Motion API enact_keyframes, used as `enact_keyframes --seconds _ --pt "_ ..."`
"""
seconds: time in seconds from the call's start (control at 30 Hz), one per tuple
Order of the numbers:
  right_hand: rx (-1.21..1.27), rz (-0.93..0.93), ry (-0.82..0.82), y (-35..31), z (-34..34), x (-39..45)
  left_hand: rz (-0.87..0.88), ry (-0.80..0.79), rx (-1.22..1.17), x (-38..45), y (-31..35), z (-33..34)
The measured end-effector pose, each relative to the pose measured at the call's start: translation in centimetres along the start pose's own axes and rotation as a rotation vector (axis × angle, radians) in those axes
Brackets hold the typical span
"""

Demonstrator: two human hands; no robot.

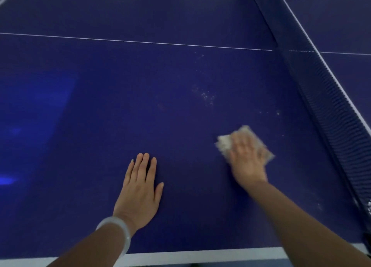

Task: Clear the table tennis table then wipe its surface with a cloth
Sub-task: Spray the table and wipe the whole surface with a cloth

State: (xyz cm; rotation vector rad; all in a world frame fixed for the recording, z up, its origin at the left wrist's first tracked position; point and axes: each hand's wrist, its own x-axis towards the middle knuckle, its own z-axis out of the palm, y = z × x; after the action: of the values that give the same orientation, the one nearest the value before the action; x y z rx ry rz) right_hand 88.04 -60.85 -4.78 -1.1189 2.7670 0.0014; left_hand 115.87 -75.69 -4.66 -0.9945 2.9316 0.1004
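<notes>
The blue table tennis table (140, 86) fills the view. My right hand (246, 160) lies flat, fingers straight, pressing a small pale folded cloth (225, 143) onto the surface near the net; hand and cloth are motion-blurred. My left hand (140, 188) rests palm down on the table with fingers straight and together, a pale bangle on its wrist. Faint whitish specks (204, 95) dot the surface beyond the cloth.
The dark net (325, 90) runs diagonally along the right side, with the other table half behind it. A thin white centre line (140, 42) crosses the table. The white near edge (180, 254) lies at the bottom of the view.
</notes>
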Motion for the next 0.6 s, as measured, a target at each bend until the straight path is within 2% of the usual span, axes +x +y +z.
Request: enact_keyframes --seconds 0.07,0.13,0.2,0.27,0.33,0.43,0.5,0.53,0.6 --pt "0.182 0.341 0.024 2.2 -0.8 -1.2 0.005 -0.002 -0.007 0.0 0.0 -0.1" --pt "0.190 0.443 0.005 0.8 -0.5 -3.2 0.007 -0.001 -0.015 0.0 0.0 -0.1" --pt "0.124 0.327 0.038 -3.4 0.3 -4.5 0.005 -0.013 -0.016 0.0 0.0 -0.1" --pt "0.086 0.065 0.066 -8.2 1.3 -4.6 0.004 -0.023 -0.017 0.0 0.0 -0.1" --pt "0.051 -0.184 0.021 -12.3 1.4 -3.0 0.002 -0.027 -0.007 0.0 0.0 -0.3" --pt "-0.010 -0.344 -0.040 -14.3 0.0 1.4 -0.006 -0.016 -0.005 0.0 0.1 -0.3" --pt "-0.051 -0.343 -0.077 -12.2 -0.5 4.4 -0.007 -0.018 -0.019 0.0 0.1 -0.3" --pt "-0.032 -0.278 -0.087 -10.2 -0.6 5.4 -0.008 -0.018 -0.024 0.0 0.0 -0.2" --pt "0.047 -0.030 -0.033 -4.9 -0.7 6.1 -0.013 -0.014 -0.031 0.0 0.0 -0.3"
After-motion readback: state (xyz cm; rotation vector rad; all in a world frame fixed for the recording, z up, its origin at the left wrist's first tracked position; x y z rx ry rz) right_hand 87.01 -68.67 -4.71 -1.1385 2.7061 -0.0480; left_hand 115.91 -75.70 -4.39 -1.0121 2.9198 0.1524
